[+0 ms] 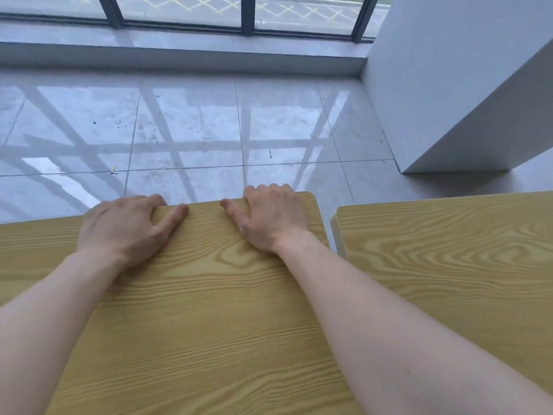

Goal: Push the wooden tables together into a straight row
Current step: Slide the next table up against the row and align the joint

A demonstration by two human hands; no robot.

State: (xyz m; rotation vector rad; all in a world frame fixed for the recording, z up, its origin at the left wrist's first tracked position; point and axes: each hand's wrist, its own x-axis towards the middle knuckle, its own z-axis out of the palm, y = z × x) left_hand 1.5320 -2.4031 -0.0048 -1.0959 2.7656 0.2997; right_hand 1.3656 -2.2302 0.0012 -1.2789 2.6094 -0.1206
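Note:
A light wooden table (pixel 206 295) with yellow grain fills the lower middle of the head view. My left hand (pixel 125 226) grips its far edge, fingers curled over the rim and thumb flat on top. My right hand (pixel 270 217) holds the same far edge near the table's right corner in the same way. A second wooden table (pixel 454 256) stands to the right. A narrow gap separates the two, and their far edges lie at nearly the same depth.
Glossy grey floor tiles (pixel 191 130) stretch beyond the tables to a raised sill under a dark-framed window (pixel 248 16). A white pillar (pixel 449 85) stands at the far right, behind the second table.

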